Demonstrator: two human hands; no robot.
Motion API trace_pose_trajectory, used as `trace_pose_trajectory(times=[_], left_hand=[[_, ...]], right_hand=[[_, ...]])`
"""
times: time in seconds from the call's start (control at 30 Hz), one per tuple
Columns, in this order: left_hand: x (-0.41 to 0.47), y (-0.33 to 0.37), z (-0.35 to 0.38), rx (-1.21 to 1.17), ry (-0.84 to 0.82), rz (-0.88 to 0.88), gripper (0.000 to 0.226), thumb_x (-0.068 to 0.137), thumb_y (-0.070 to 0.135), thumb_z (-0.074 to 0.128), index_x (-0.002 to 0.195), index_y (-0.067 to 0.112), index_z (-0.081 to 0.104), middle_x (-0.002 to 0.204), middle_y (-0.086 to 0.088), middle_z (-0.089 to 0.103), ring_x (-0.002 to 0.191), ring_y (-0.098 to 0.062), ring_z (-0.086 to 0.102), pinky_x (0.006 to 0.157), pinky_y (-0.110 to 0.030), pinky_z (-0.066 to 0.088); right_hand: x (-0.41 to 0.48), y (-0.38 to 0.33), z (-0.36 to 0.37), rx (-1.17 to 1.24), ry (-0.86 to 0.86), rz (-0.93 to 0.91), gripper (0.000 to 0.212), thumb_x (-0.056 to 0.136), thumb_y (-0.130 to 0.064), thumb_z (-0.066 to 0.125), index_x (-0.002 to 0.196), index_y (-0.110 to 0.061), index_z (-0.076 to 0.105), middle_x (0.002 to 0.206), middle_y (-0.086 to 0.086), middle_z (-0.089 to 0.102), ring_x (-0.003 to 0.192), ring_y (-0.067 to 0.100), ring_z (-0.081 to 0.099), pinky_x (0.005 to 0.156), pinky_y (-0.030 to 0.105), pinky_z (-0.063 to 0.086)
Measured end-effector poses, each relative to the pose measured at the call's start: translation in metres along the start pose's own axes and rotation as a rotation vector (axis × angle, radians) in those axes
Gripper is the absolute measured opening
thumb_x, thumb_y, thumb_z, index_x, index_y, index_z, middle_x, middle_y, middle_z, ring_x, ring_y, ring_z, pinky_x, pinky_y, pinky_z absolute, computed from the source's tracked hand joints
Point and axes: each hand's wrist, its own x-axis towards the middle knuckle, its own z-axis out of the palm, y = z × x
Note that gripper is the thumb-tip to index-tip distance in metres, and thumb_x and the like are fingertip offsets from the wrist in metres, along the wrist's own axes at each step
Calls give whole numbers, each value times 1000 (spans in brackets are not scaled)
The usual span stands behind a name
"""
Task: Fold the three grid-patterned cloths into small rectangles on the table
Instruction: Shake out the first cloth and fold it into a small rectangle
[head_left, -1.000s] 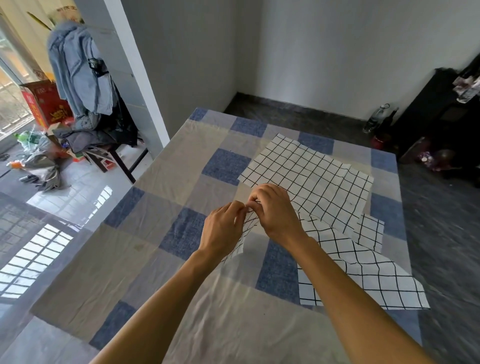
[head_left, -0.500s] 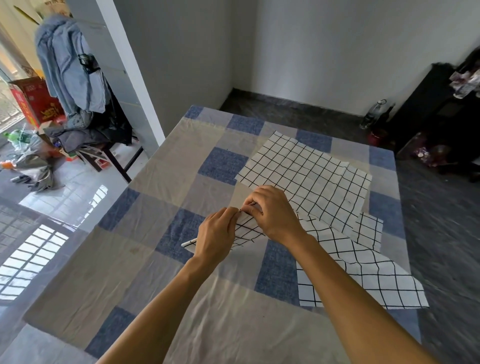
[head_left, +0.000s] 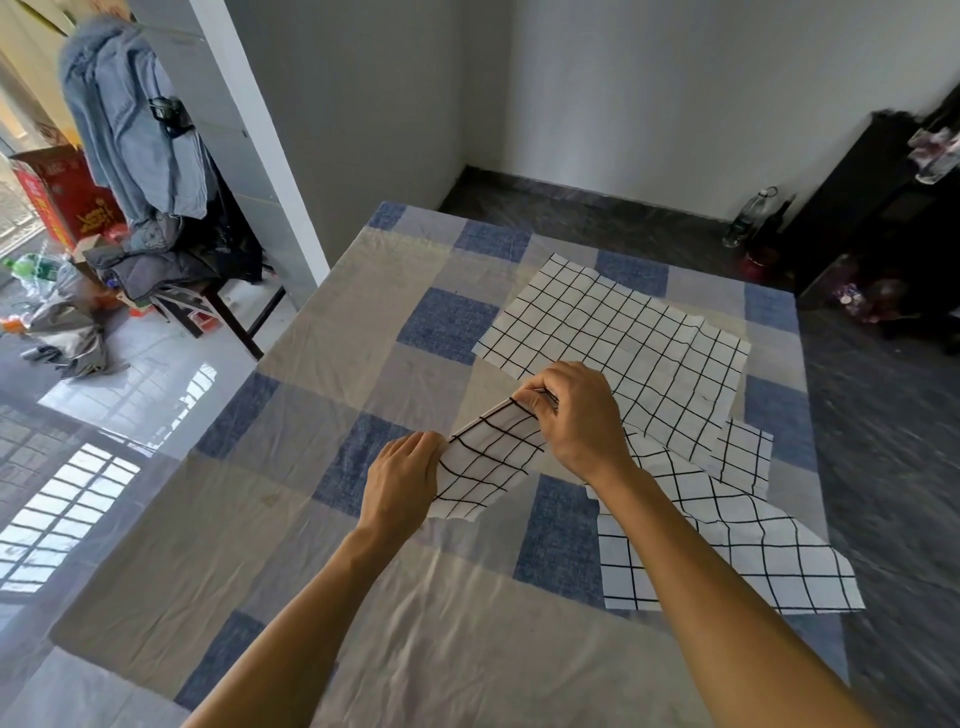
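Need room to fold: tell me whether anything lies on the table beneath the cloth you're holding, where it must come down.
Nothing visible does. The held cloth, pinched by the left hand and right hand, hangs over bare tablecloth. The far grid cloth lies behind it, the right grid cloth off to the right.

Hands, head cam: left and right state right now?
Left hand: closed, pinching the near end of the folded grid cloth.
Right hand: closed, pinching the far end of the same cloth.
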Motion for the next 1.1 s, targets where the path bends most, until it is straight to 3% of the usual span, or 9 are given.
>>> trace_pose_trajectory(times=[0.1,0.23,0.4,0.5,0.57,0.73,0.9,1.1], left_hand=[[-4,-11,4,25,-22,-14,29,95,28,39,95,14,65,85,-1,69,77,-24,65,77,-35,51],[-10,-20,6,21,-18,-102,40,95,34,32,85,11,64,78,-3,65,69,-23,60,67,-41,54],[-6,-9,6,-3,-19,-144,45,97,42,33,106,11,64,105,-7,66,97,-26,61,91,-45,49],[14,23,2,-47,43,-70,34,96,34,45,115,11,60,114,-8,63,104,-25,58,92,-36,44],[30,47,0,-81,101,3,30,93,31,52,114,11,61,112,-7,64,102,-23,57,91,-31,41],[50,77,-3,-76,230,123,20,87,24,60,98,9,68,97,-6,68,94,-20,58,88,-33,45],[45,76,-7,-5,205,122,27,81,31,56,86,9,72,85,-6,70,81,-25,65,84,-34,47],[28,63,-2,-7,192,52,18,84,24,58,85,11,71,84,-3,70,78,-23,64,82,-30,44]], right_hand=[[1,2,-2,-3,7,19,20,90,-38,60,83,-19,64,80,-7,65,75,11,53,74,27,41],[1,7,-4,-37,3,23,20,91,-35,59,84,-17,64,79,-6,63,74,11,52,73,27,40],[6,2,-7,-53,-34,-7,17,90,-32,62,86,-15,66,81,-4,63,78,9,48,76,24,35],[10,-4,-8,-60,-80,-56,17,90,-31,63,86,-15,67,82,-5,63,82,12,50,77,23,32],[11,-10,-7,-77,-132,-81,17,91,-30,62,88,-14,67,85,-3,64,85,14,51,78,25,33],[10,-14,-15,-12,-142,-33,19,94,-29,56,92,-13,68,88,-2,65,88,15,52,78,30,41],[7,-11,-22,-28,-176,-56,20,92,-32,59,88,-14,69,85,-3,64,84,10,48,76,27,38],[4,-12,-25,-58,-133,-101,19,87,-34,65,83,-16,70,80,-6,66,78,9,50,74,25,35]])
